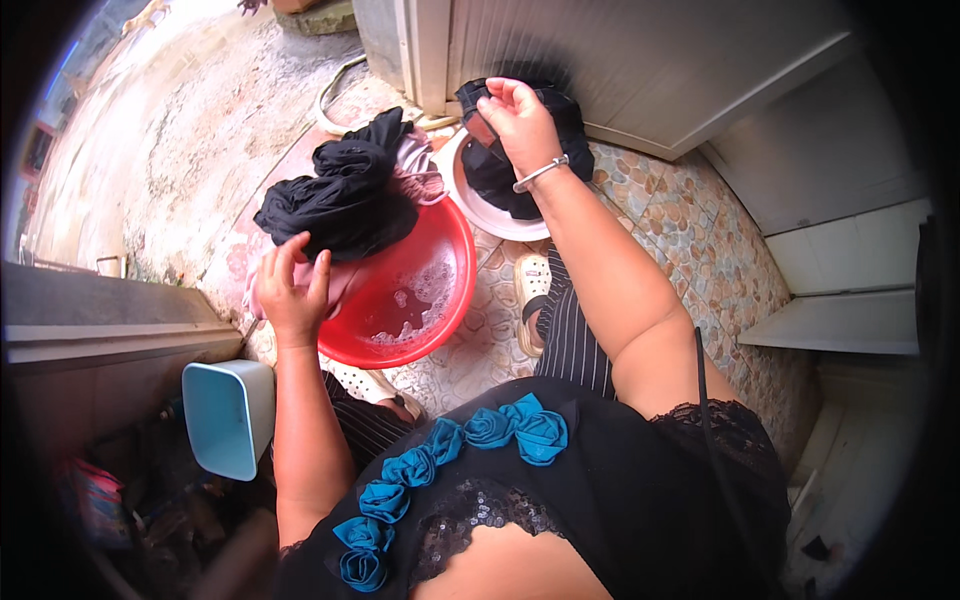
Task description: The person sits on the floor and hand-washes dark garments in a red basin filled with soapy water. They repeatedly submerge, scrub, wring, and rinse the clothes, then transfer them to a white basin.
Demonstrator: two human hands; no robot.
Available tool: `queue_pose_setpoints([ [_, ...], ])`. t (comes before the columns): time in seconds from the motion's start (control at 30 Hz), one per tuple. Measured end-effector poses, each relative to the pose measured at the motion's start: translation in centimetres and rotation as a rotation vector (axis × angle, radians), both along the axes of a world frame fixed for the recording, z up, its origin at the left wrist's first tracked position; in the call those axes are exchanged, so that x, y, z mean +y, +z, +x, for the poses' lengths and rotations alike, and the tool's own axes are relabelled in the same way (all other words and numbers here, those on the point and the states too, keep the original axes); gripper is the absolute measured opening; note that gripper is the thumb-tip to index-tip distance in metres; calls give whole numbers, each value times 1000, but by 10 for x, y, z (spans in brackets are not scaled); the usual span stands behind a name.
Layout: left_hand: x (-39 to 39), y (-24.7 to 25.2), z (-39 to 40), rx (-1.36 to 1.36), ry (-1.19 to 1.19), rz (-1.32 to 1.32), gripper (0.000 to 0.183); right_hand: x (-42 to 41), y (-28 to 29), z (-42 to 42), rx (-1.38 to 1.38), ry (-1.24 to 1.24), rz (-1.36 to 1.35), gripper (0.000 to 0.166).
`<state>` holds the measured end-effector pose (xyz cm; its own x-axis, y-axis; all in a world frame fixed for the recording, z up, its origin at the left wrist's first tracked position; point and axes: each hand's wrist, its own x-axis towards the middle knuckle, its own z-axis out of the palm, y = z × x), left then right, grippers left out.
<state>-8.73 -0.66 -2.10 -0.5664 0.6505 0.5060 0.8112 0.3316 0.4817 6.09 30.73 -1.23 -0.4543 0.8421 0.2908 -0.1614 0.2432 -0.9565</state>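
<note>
A red plastic basin (457, 300) stands on the tiled floor before me, with sudsy water in its near part. Black wet cloth (345, 202) lies heaped over its far left side, with pink cloth (416, 176) beside and under it. My left hand (289, 289) is at the near edge of that heap, fingers spread and apparently holding nothing. Behind the red basin, to the right, a white basin (517, 229) holds dark clothing (574, 124). Over it is my right hand (517, 124), fingers curled, with a bracelet on the wrist; whether it grips the dark cloth I cannot tell.
A light blue rectangular bin (247, 420) lies tipped at my left, near a dark cluttered corner. A hose (322, 105) curves on the ground beyond the basins. A pale ribbed door panel (600, 60) rises behind the white basin. My spotted clogs (532, 277) flank the red basin's near side.
</note>
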Motion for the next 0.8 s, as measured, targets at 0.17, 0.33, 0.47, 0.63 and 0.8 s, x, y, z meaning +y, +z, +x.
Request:
queue_pose_setpoints([
  [0.17, -3, -16, 58, -500, -250, -572, 36, 50, 35, 50, 134, -113, -198, 20],
  [0.33, -9, -57, 117, -442, -387, -1017, 68, 75, 22, 80, 50, -137, -375, 19],
  [0.47, -3, -70, 133, -382, -250, -1115, 51, 74, 12, 87, -85, -57, -370, 18],
  [0.63, 5, -81, 129, -342, -227, -1178, 37, 85, -58, 84, -356, 23, -312, 17],
  [0.8, 9, -77, 126, -346, -257, -1200, 36, 93, -194, 102, -1064, 227, -42, 21],
])
